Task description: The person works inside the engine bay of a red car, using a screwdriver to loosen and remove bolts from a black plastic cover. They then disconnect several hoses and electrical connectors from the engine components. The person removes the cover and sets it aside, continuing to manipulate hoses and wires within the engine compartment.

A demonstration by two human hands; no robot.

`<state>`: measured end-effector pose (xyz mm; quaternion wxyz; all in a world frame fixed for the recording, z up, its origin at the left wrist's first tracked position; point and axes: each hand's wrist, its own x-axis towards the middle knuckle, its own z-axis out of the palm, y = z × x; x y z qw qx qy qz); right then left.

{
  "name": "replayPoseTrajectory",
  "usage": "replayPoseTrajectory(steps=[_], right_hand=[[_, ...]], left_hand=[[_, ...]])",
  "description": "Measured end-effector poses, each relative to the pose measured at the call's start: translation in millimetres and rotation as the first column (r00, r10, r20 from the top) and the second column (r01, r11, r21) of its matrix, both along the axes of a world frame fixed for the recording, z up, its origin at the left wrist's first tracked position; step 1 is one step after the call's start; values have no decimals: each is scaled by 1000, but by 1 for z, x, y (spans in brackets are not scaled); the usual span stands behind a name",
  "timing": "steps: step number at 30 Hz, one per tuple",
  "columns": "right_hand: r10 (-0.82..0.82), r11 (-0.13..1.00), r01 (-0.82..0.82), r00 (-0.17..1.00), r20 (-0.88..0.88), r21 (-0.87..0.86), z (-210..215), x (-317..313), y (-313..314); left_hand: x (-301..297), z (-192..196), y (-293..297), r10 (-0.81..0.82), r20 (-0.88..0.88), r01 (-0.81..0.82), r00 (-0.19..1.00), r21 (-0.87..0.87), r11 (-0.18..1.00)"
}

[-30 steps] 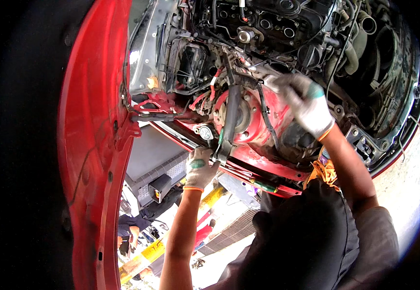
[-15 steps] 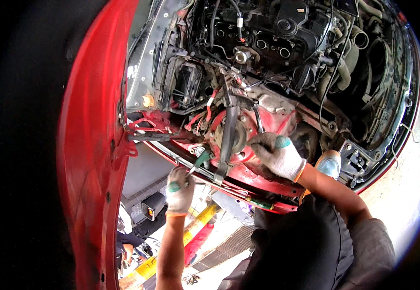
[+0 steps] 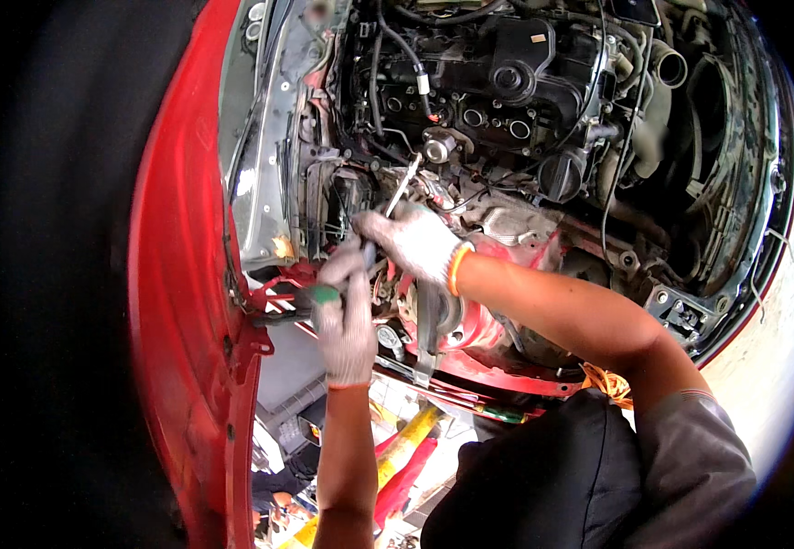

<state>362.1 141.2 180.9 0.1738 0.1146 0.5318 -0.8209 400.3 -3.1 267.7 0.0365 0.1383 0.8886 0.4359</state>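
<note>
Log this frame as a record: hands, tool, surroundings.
left hand: gloved, close against the right, grip blurred
right hand: gloved, over the engine bay, grip unclear
tool: slim metal tool, jutting up beyond the right hand's fingers
ahead: black engine
left side: red body panel
view: head camera only

The engine lay at the far centre, with a pipe to its right and the strut tower on its near side. The right hand was far and left of the strut tower; the left hand was nearer and further left. A tool extended from the right hand toward the engine. A body panel stood left of both hands.
</note>
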Motion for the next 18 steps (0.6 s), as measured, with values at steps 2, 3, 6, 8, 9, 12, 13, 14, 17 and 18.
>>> replayPoseTrajectory(steps=[2,3,6,8,9,12,13,14,17,18], right_hand=[[36,994,-23,992,-119,108,-7,-21,8],[55,991,-44,995,-80,129,-8,-31,12],[60,974,7,954,-294,224,-54,-63,4],[118,988,-95,973,-198,125,-35,-74,3],[145,989,-141,964,-222,30,-35,-79,6],[66,934,-44,997,50,-355,-33,-91,-1],[81,923,-48,994,72,-382,-36,-96,-2],[117,891,-58,988,105,-449,-42,-98,0],[169,755,45,951,260,-655,-38,-97,-6],[202,740,55,933,299,-671,-39,-95,-10]], left_hand=[[-23,-1,12,182,376,-250,908,141,958],[-39,-4,11,209,553,-363,807,185,913],[-77,-16,24,245,698,-391,673,55,919],[-93,-21,1,272,731,-440,626,43,897],[-101,-22,0,294,725,-437,623,10,899],[-118,-20,-8,199,633,-341,748,109,934],[-121,-18,-14,25,590,-169,807,191,967],[-120,-20,-15,5,599,-192,801,250,949],[-112,-15,-10,29,692,-435,722,421,796],[-112,-16,-17,-50,700,-391,712,455,800]])
